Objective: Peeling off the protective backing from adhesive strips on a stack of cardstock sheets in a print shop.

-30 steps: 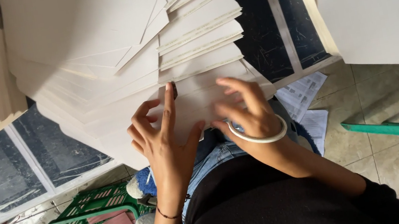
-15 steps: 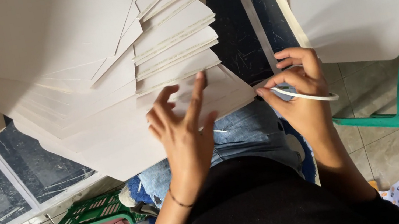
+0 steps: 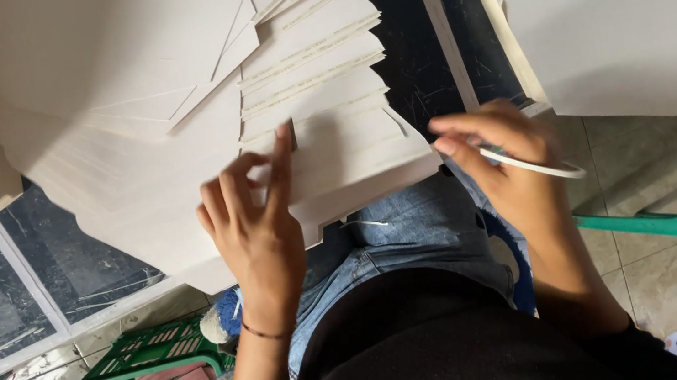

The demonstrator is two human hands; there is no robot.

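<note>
Two hands work: my left hand (image 3: 256, 223) lies open on the fanned card sheets (image 3: 317, 119), stretching toward 12 o'clock; my right hand (image 3: 505, 161), at 3 o'clock, pinches a white band (image 3: 539, 167).

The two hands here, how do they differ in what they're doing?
The left hand lies flat, fingers spread, pressing on the fanned stack of cream cardboard sheets. The right hand is off the stack, curled around a thin white ring. The left wrist wears a thin dark band; the right shows none. Both are bare.
</note>
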